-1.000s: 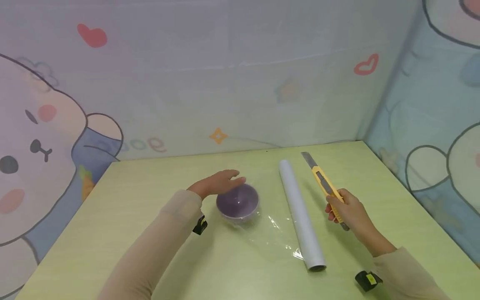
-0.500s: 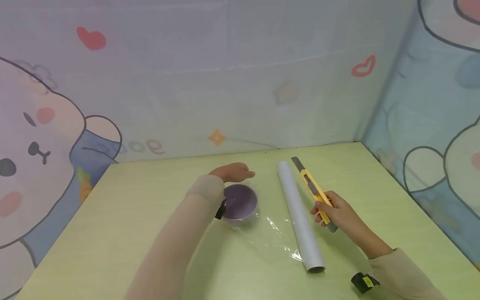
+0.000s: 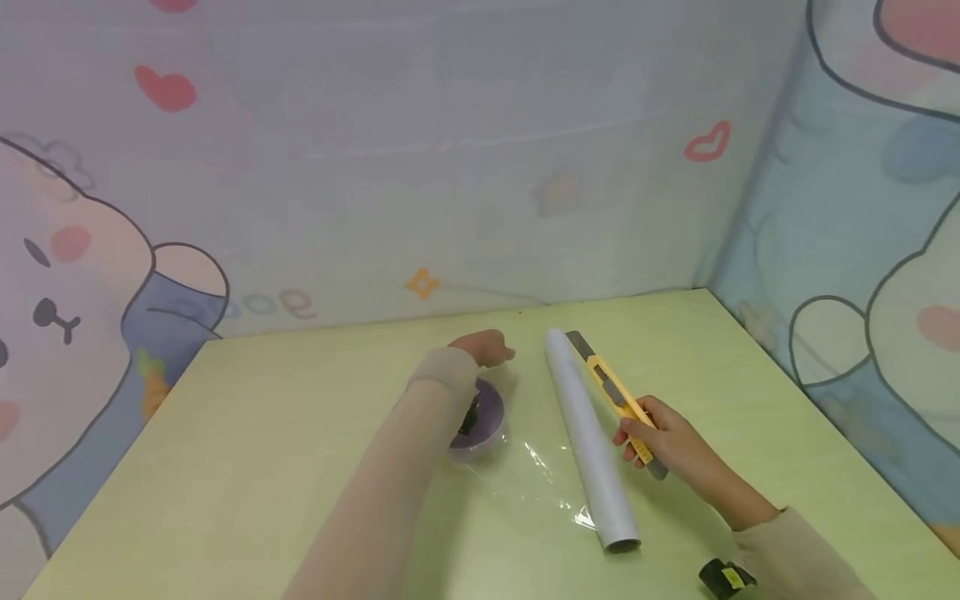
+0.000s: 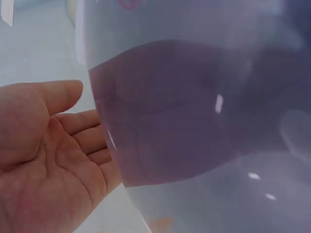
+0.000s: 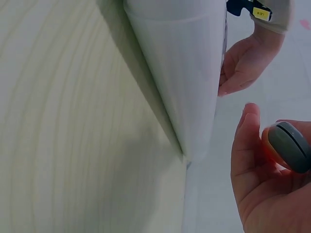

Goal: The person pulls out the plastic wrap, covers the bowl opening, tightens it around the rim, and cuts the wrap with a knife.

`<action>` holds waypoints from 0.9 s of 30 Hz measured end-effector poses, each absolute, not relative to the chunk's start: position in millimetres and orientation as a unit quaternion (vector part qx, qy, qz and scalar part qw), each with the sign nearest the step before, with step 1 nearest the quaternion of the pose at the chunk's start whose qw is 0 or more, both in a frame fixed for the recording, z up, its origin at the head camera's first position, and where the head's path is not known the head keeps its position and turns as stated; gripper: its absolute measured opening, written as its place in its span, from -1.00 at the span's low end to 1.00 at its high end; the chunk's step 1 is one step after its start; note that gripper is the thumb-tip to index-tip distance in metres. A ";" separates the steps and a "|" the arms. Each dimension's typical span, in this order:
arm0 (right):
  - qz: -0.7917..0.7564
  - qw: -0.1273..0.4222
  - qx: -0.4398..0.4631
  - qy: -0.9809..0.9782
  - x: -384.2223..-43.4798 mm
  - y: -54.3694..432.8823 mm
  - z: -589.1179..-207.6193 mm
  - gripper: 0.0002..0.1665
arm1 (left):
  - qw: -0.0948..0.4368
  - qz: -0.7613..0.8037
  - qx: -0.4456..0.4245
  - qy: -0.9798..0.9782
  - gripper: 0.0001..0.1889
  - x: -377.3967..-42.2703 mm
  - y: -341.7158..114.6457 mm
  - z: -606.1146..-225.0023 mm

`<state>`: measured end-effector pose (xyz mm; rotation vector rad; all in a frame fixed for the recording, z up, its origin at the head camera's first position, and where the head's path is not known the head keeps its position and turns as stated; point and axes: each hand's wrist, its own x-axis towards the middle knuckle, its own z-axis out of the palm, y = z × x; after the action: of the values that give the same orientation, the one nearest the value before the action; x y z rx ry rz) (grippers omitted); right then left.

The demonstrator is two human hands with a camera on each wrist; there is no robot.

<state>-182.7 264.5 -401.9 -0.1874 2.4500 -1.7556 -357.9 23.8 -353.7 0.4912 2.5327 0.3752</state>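
Observation:
A purple bowl (image 3: 492, 413) stands mid-table, partly covered by my left forearm in the head view. Clear plastic film (image 3: 528, 479) runs from it to a long white roll of cling film (image 3: 592, 450). My left hand (image 3: 486, 347) is at the bowl's far side. In the left wrist view that hand (image 4: 58, 150) shows its palm with the fingers extended, their tips hidden behind the bowl (image 4: 160, 121); contact is unclear. My right hand (image 3: 663, 437) grips a yellow utility knife (image 3: 618, 396), blade out, pointing away beside the roll's far end.
All this rests on a pale green-yellow table (image 3: 300, 433). A cartoon-printed cloth (image 3: 360, 167) hangs at its back and sides. A small black wrist device (image 3: 726, 577) is below the right sleeve.
My left hand has moved right and over to the far side of the bowl. The right hand has carried the knife left, nearer the roll. The head view has shifted slightly.

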 end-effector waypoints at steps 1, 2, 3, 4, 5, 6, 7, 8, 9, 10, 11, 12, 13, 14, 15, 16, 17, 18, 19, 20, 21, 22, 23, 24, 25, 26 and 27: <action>-0.580 0.063 -0.062 0.810 -182.5 264.3 -402.5 -0.63 | 0.262 0.137 0.184 0.937 -0.62 -359.0 25.0 -354.6; -0.580 0.065 -0.061 0.810 -182.3 263.7 -402.5 -0.62 | 0.258 0.131 0.183 0.940 -0.63 -359.4 25.6 -355.2; -0.581 0.067 -0.061 0.809 -182.2 262.9 -402.4 -0.60 | 0.250 0.124 0.186 0.942 -0.64 -360.7 25.9 -356.8; -0.581 0.070 -0.062 0.809 -182.2 262.0 -402.1 -0.59 | 0.244 0.122 0.196 0.942 -0.62 -373.3 25.5 -367.2; -0.581 0.073 -0.063 0.808 -182.3 261.0 -401.6 -0.58 | 0.238 0.122 0.205 0.941 -0.62 -383.1 25.2 -374.8; -0.581 0.075 -0.062 0.808 -182.5 260.0 -400.8 -0.58 | 0.228 0.118 0.207 0.944 -0.62 -383.9 24.5 -375.5; -0.580 0.077 -0.060 0.809 -182.7 258.9 -399.8 -0.58 | 0.226 0.115 0.203 0.946 -0.62 -387.6 25.5 -377.8; -0.578 0.079 -0.059 0.810 -182.8 257.8 -398.6 -0.59 | 0.223 0.110 0.202 0.947 -0.63 -390.3 26.3 -379.5; -0.577 0.080 -0.057 0.811 -183.2 256.7 -397.7 -0.60 | 0.226 0.115 0.197 0.947 -0.64 -393.1 27.5 -381.2; -0.575 0.082 -0.055 0.812 -183.7 255.7 -396.9 -0.61 | 0.230 0.116 0.193 0.947 -0.66 -394.2 28.8 -381.3; -0.573 0.083 -0.051 0.814 -184.2 254.6 -396.2 -0.63 | 0.232 0.111 0.184 0.949 -0.67 -384.1 30.3 -373.0; -0.570 0.083 -0.046 0.816 -184.7 253.4 -395.6 -0.64 | 0.232 0.102 0.176 0.951 -0.65 -375.8 31.8 -366.7; -0.569 0.084 -0.042 0.817 -185.3 252.1 -395.3 -0.66 | 0.237 0.096 0.178 0.950 -0.64 -375.5 33.1 -366.5; -0.569 0.084 -0.039 0.817 -186.0 250.9 -395.1 -0.67 | 0.234 0.089 0.183 0.951 -0.63 -372.0 33.3 -364.3; -0.569 0.084 -0.036 0.818 -186.6 249.9 -395.0 -0.68 | 0.231 0.085 0.186 0.951 -0.62 -368.6 33.3 -362.2; -0.568 0.084 -0.033 0.818 -187.1 249.0 -395.1 -0.68 | 0.229 0.083 0.191 0.951 -0.61 -365.6 33.2 -360.2; -0.568 0.084 -0.031 0.818 -187.6 248.3 -395.2 -0.68 | 0.226 0.080 0.198 0.951 -0.59 -363.8 33.2 -359.6; -0.569 0.084 -0.030 0.818 -187.9 247.6 -395.4 -0.68 | 0.225 0.077 0.201 0.950 -0.59 -362.0 33.5 -358.3; -0.570 0.085 -0.029 0.817 -188.3 247.0 -395.8 -0.67 | 0.226 0.077 0.204 0.949 -0.59 -360.5 33.6 -357.4; -0.571 0.085 -0.029 0.816 -188.6 246.3 -396.2 -0.66 | 0.227 0.079 0.205 0.949 -0.59 -359.6 33.8 -357.3; -0.572 0.086 -0.029 0.815 -188.8 245.7 -396.5 -0.66 | 0.226 0.077 0.207 0.949 -0.60 -359.2 34.2 -357.6; -0.573 0.087 -0.029 0.814 -189.0 245.1 -396.7 -0.65 | 0.224 0.071 0.212 0.949 -0.61 -359.5 34.7 -358.3; -0.574 0.089 -0.029 0.813 -189.2 244.5 -396.9 -0.65 | 0.221 0.061 0.215 0.949 -0.63 -359.9 35.4 -358.8; -0.575 0.089 -0.028 0.813 -189.4 243.8 -397.0 -0.65 | 0.218 0.055 0.217 0.950 -0.66 -360.1 36.0 -358.9; -0.574 0.089 -0.028 0.813 -189.5 243.2 -396.8 -0.65 | 0.215 0.047 0.220 0.950 -0.69 -360.7 36.9 -359.1; -0.573 0.089 -0.027 0.814 -189.7 242.7 -396.5 -0.65 | 0.210 0.041 0.222 0.951 -0.70 -361.7 37.8 -359.8; -0.572 0.088 -0.028 0.815 -189.9 242.2 -395.9 -0.65 | 0.206 0.035 0.224 0.952 -0.68 -362.8 38.7 -360.4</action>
<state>-189.9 242.2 -395.9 -0.0833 2.4264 -1.7025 -362.8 38.7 -360.4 0.6243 2.6532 0.0978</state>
